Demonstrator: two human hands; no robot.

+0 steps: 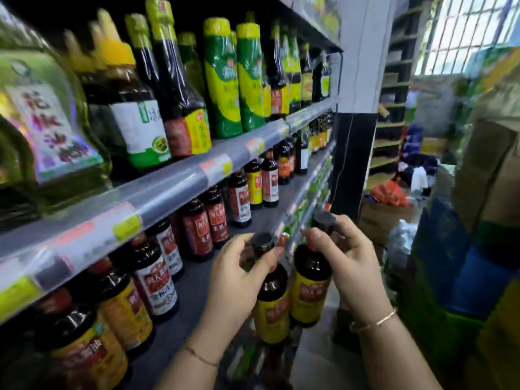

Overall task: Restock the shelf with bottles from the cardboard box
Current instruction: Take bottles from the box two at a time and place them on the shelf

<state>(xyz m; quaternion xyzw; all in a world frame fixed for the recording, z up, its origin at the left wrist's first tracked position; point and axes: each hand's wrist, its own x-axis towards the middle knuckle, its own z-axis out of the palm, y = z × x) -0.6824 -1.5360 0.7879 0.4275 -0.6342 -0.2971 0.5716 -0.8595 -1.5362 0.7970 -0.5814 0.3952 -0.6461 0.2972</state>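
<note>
My left hand point(236, 274) grips the neck of a dark bottle with a yellow label point(273, 308), held upright just off the front edge of the middle shelf point(197, 280). Right beside it, my right hand point(351, 257) holds a second dark bottle with the same yellow label point(311, 288) by its neck and black cap. The two bottles nearly touch. On the shelf to the left stand rows of similar dark bottles with red and yellow labels point(216, 218). The cardboard box the bottles come from is not clearly in view.
The upper shelf point(174, 181) carries tall sauce bottles and a large oil jug point(47, 128). At the right are stacked cardboard boxes point(489, 170) and blue and green packs. Farther down the aisle sit an open box point(380, 218) with a red bag, a pillar and empty shelving.
</note>
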